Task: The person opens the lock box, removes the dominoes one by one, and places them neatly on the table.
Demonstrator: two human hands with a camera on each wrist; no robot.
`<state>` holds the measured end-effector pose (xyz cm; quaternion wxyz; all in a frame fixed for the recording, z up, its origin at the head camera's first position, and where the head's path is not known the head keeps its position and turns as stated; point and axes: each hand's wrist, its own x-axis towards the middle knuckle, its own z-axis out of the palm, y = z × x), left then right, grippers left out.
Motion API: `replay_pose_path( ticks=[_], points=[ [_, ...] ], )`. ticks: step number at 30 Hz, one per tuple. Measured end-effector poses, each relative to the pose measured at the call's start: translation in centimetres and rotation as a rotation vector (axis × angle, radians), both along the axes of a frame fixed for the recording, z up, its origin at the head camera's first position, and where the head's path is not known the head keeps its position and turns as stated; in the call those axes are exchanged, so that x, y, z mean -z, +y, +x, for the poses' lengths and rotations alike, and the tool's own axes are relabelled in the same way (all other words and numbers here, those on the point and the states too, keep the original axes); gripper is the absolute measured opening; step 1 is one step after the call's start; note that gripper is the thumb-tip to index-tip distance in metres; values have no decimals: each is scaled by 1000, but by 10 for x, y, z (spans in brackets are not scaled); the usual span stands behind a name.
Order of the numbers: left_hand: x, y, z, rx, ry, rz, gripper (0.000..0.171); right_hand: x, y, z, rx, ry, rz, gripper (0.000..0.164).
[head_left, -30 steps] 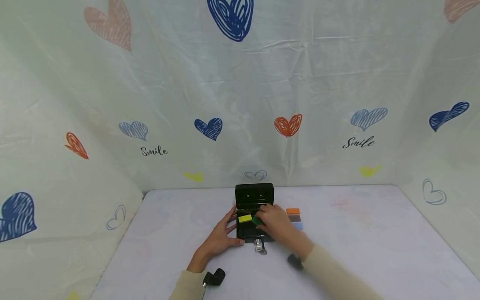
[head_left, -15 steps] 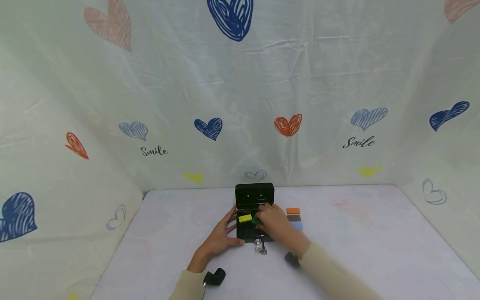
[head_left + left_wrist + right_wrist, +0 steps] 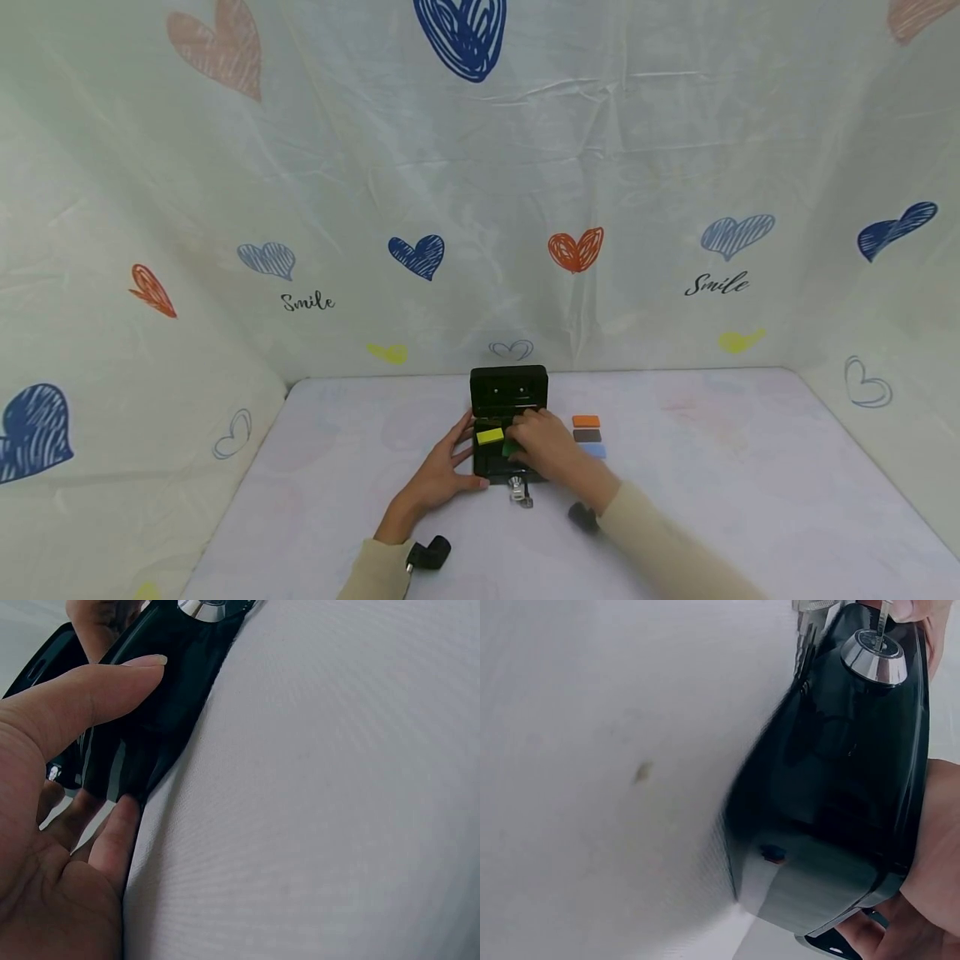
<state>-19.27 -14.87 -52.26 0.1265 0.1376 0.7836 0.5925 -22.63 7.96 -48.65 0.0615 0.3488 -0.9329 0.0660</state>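
A black lidded cash box [image 3: 510, 390] stands raised-lid on the table, a key in the round silver lock [image 3: 874, 660] on its front. My left hand [image 3: 438, 477] holds the box's left end. In the left wrist view its thumb [image 3: 112, 690] lies along the box front, other fingers against the side. My right hand [image 3: 551, 443] reaches into the box from the right and pinches a small green block [image 3: 510, 448], mostly hidden under its fingers. Beside it in the box lies a yellow block [image 3: 491, 436].
On the table right of the box, an orange block [image 3: 586, 422], a grey block [image 3: 587, 435] and a light blue block [image 3: 593, 451] form a column. Keys [image 3: 527, 502] dangle at the box front. A heart-printed white curtain [image 3: 645, 317] rises behind the table.
My right hand has shifted slightly left within the box, and the green block has turned and come lower, more covered by the fingers. The left hand has stayed in place.
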Motion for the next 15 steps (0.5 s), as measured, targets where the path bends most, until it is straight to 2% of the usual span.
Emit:
replay_pose_path(
  ticks=[7,15],
  points=[
    [0,1,1,-4,1,-1,116,0,2,1,-26,-8,-26,22],
    [-1,0,1,-4,2,-2,116,0,13,4,-57,87,-126,20]
  ],
)
